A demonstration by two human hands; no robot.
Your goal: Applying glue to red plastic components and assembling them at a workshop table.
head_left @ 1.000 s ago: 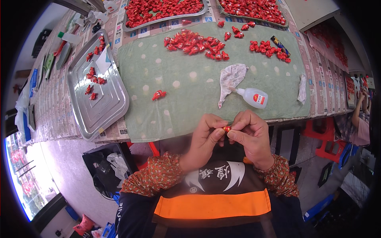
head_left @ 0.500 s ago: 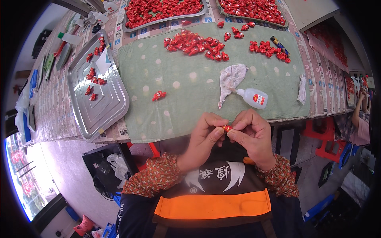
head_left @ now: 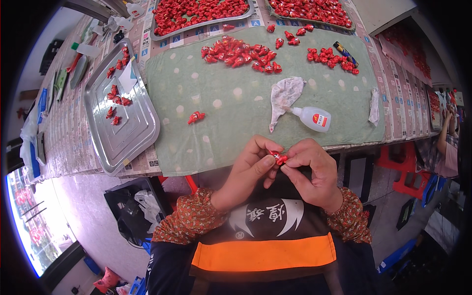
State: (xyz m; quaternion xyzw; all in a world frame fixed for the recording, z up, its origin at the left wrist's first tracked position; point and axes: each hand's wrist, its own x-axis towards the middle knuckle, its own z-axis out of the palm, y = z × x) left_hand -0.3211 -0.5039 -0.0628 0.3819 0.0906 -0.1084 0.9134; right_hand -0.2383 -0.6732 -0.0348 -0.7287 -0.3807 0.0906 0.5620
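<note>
A small red glossy figurine (head_left: 279, 158) is pinched between the fingertips of both hands, just off the table's near edge. My left hand (head_left: 248, 164) grips its left side with thumb and forefinger. On its other side, the thumb and fingers of my right hand (head_left: 314, 172) are closed on it. Beyond the hands, a white squeeze bottle (head_left: 313, 119) lies on its side, its nozzle against a crumpled, stained cloth (head_left: 286, 93). One loose red figurine (head_left: 196, 117) rests on the green dotted cloth (head_left: 216, 142), and a larger heap of red figurines (head_left: 236, 52) lies farther back.
At the left stands a metal tray (head_left: 129, 142) with several red pieces and a white card. Two full trays of red pieces (head_left: 201, 14) line the far side. A dark tube (head_left: 344, 53) lies by a smaller cluster at right. Red stools (head_left: 403, 169) stand below; another person is at far right.
The red figurine has turned between my fingers, and more of it shows now. My right fingers have shifted their grip and spread a little from the left ones.
</note>
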